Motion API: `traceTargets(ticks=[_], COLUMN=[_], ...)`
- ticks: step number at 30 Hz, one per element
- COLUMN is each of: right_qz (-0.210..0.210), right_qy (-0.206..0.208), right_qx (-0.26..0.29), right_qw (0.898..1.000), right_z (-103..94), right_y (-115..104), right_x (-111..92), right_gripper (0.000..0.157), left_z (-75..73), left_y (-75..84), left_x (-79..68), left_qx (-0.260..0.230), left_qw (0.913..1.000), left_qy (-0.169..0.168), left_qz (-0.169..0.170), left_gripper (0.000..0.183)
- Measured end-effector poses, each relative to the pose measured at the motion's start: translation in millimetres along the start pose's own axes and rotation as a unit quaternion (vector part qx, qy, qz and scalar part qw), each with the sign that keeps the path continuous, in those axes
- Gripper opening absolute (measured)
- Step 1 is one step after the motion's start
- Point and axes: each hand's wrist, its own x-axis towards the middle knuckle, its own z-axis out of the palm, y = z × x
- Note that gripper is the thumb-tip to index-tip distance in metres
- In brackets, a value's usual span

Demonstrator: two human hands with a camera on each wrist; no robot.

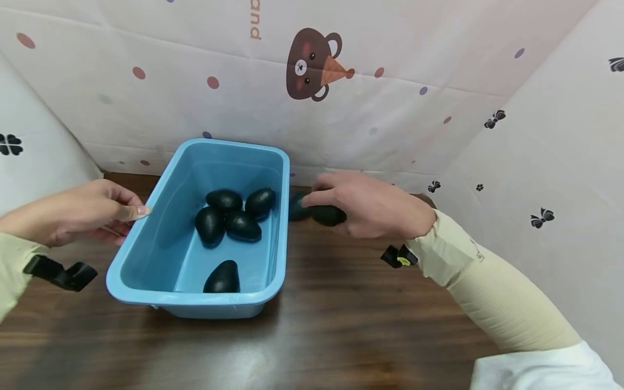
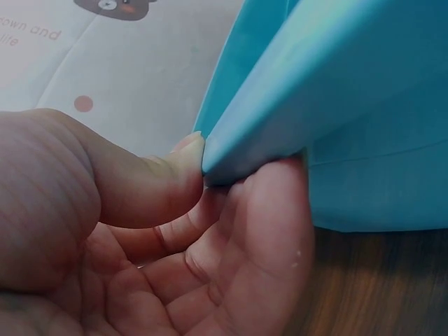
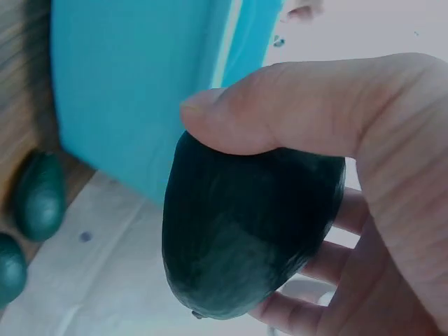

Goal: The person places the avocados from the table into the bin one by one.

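In the head view, a light-blue plastic bin [image 1: 195, 298] stands on the table with several dark green avocados [image 1: 242, 226] inside. Most are clustered toward its far end, and one lies at the near end. My left hand [image 1: 92, 214] pinches the bin's left rim, thumb on top and fingers curled underneath, as the left wrist view shows. Just right of the bin, my right hand [image 1: 368, 206] grips another avocado [image 3: 245, 231] between thumb and fingers, beside the bin's outer wall. Farther left in the right wrist view, two more avocados [image 3: 40, 196] lie on the table.
Dark wood-grain table [image 1: 341, 325] runs under everything. A pale printed sheet [image 1: 234, 103] with a bear and dots rises close behind the bin. Similar sheets with black bows [image 1: 542, 218] stand at the sides.
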Motion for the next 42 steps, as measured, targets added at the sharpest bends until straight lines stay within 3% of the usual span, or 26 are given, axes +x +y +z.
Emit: traceTargets(ticks=[9, 29, 42], right_qz=[-0.066, -0.151, -0.16], right_qy=[-0.002, -0.015, -0.086], right_qx=[-0.023, -0.079, -0.087], right_qw=[0.998, 0.985, 0.98], right_z=[-23.5, -25.1, -20.5], right_y=[-31, -74, -91], right_x=[30, 63, 87], right_gripper=[0.051, 0.047, 0.048], left_z=[-3.1, -1.2, -2.9], left_y=[-5.0, 1.6, 1.5], left_x=[-3.4, -4.9, -1.4], left_qx=[-0.002, -0.007, -0.01], left_qw=[1.0, 0.9999, 0.9999], left_qy=[0.003, 0.006, -0.01], left_qz=[-0.004, 0.01, 0.003], left_gripper=[0.043, 0.041, 0.04])
